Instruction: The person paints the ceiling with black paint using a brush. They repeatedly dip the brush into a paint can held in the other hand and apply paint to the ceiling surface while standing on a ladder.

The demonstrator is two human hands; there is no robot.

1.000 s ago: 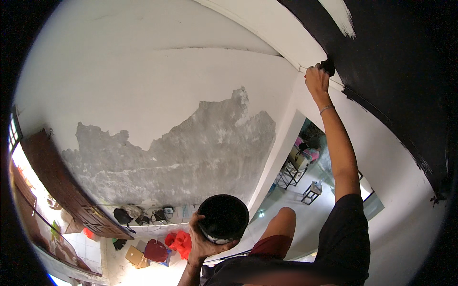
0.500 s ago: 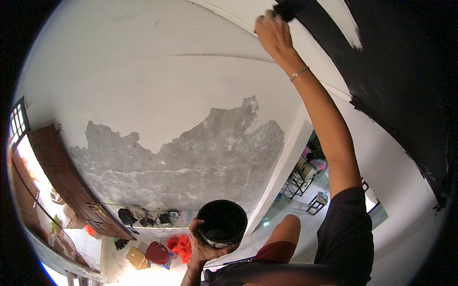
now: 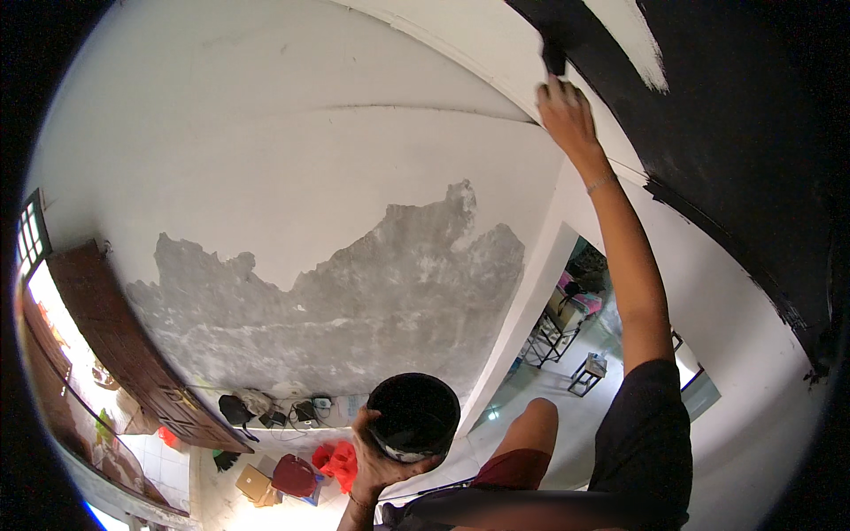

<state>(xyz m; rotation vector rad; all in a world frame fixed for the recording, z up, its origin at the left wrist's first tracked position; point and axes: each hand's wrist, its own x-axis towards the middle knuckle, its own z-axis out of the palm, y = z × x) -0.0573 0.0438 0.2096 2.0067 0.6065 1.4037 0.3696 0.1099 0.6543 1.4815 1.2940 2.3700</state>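
Observation:
Raised high at the upper right, my right hand (image 3: 568, 113) is closed around a paintbrush (image 3: 554, 58) with black bristles. The bristles touch the edge of a broad black painted area (image 3: 748, 133), beside a white strip. Low in the middle, my left hand (image 3: 379, 467) grips a round black paint bucket (image 3: 413, 416) by its side and underside. Its inside is dark and glossy, and pale smears mark its lower wall. How much paint is in it I cannot tell.
A bare white patch (image 3: 639, 49) lies within the black paint. The wall ahead has a grey peeled area (image 3: 390, 283). A wooden door (image 3: 146, 345) stands at the left. Red bags (image 3: 335, 464) and cardboard (image 3: 255, 485) lie below; a stool (image 3: 588, 373) shows through the doorway.
My right hand and the brush have moved right and down in the picture, along the edge of the black paint. My left hand and the bucket have hardly moved.

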